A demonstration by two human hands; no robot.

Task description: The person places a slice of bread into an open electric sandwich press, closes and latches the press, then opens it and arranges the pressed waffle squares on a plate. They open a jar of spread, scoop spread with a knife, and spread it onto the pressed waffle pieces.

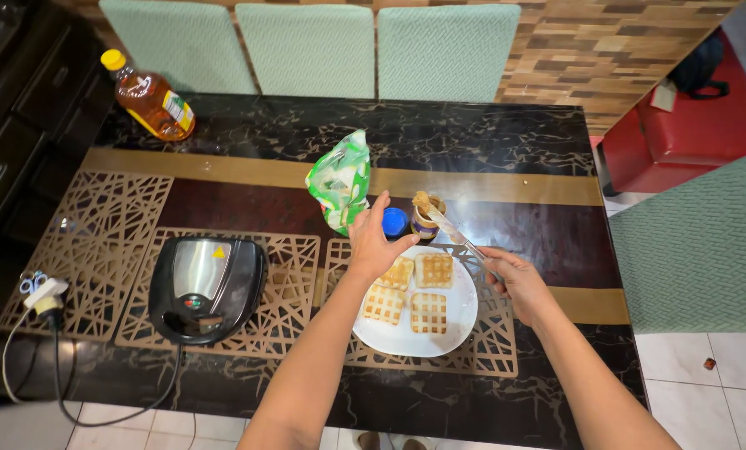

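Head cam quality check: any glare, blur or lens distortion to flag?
Head view: wide-angle bowing at the table edges; soft glare on the sandwich maker lid; left hand and right hand sharp; knife slightly soft; plate evenly lit, not blown out.

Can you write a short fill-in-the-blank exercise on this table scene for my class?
1. The white plate holds ____ waffle-patterned toasts.
2. The right hand holds a ____ whose tip is at the open jar.
3. The blue lid lies beside the jar, close to the ____ hand.
4. The sandwich maker is ____.

Missing words: four; knife; left; closed
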